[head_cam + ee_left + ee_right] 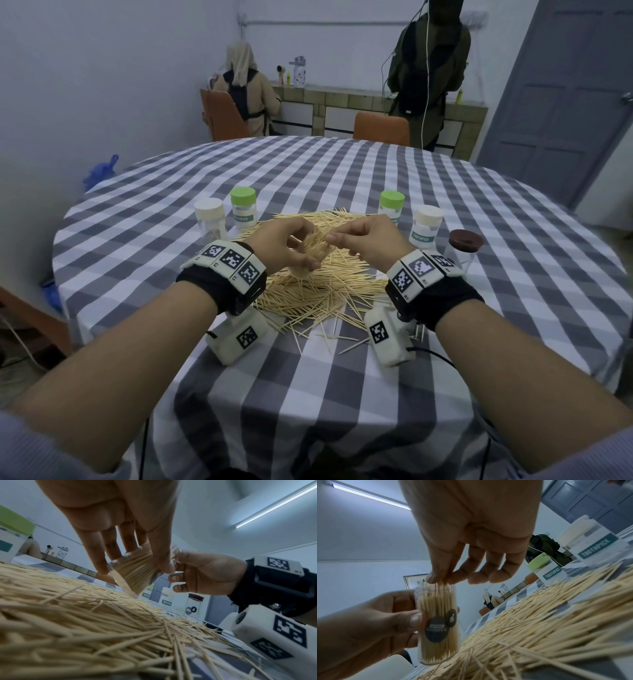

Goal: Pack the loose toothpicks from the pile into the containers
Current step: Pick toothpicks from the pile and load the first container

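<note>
Seen from above, two bare hands meet over a heap of loose toothpicks (318,284) spread across a round table covered with a grey-and-white checked cloth (342,178). The left hand (281,250) wraps thumb and fingers around a small clear jar (436,626), tilted with its mouth toward the right hand and held just above the heap. The jar is already crowded with toothpicks standing on end. The right hand (370,240) pinches a few toothpicks between thumb and fingertips (435,578) right at the jar's mouth, its other fingers loosely curled.

Behind the heap stand five more containers with their lids on: a white-lidded one (209,219) and a green-lidded one (244,210) on the left; a green-lidded one (391,209), a white-lidded one (425,226) and a brown-lidded glass jar (464,250) on the right.

Several things could go wrong from here. Because the jar looks nearly full, the incoming sticks may catch on the tips already inside and splay out rather than slide down, scattering back onto the heap. Because the jar leans, a further tilt or a loosened left grip could let its contents slip out. Pressing too hard with the right hand could snap thin sticks or prick the fingertips. Strays lying near the table's close edge could be brushed off by a forearm or a wrist camera.
</note>
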